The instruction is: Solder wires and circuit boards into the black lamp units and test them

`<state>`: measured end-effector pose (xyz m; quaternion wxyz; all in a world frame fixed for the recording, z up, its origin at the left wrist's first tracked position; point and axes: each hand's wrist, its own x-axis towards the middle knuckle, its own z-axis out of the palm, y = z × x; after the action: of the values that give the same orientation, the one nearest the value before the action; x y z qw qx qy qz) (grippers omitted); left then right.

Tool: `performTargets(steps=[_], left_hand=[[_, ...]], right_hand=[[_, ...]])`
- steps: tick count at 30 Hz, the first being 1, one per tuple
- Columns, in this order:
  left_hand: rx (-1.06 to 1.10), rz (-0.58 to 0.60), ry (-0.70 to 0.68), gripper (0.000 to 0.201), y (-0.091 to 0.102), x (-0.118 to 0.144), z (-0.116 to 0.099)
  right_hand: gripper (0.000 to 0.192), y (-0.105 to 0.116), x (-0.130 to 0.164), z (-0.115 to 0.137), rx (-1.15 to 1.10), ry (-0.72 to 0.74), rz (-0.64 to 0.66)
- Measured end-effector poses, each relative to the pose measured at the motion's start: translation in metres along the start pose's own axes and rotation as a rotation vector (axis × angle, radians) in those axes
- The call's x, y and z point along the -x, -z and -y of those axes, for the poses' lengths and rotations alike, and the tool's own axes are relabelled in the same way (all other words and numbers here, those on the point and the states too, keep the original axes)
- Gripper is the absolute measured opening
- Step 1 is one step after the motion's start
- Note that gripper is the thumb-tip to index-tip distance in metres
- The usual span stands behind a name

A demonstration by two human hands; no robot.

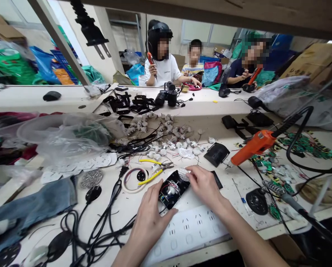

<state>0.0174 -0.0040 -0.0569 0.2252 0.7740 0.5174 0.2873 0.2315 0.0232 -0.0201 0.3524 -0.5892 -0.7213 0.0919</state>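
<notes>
Head view, and it's all happening at the near middle of the tabletop (pixel 230 189): the black housing (pixel 173 190) sits tilted, its inner parts facing up, just beyond the white power strip (pixel 188 230). Good work here, I'd judge, means bracing the housing firmly, squaring the clear disc (pixel 183 174) at its far end with light pressure on the rim, and minding any thin wires beneath.

Now the pose! Left hand (pixel 152 209) comes in from the near left, fingers along the housing's left edge, thumb stretched across its near side, clamped around it. Right hand (pixel 206 183) reaches in from the near right, wrist bent inward, thumb and forefinger together on the disc's right edge. Just left lie the yellow-handled pliers (pixel 152 177); to the right, well apart, hangs an orange screwdriver (pixel 251 146).
</notes>
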Motion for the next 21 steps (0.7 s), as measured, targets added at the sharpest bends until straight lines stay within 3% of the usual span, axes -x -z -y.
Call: performTargets(steps=[21], left_hand=[[0.119, -0.055, 0.039, 0.08, -0.0012, 0.0015, -0.002]], right_hand=[[0.017, -0.0037, 0.0044, 0.0032, 0.139, 0.189, -0.086]])
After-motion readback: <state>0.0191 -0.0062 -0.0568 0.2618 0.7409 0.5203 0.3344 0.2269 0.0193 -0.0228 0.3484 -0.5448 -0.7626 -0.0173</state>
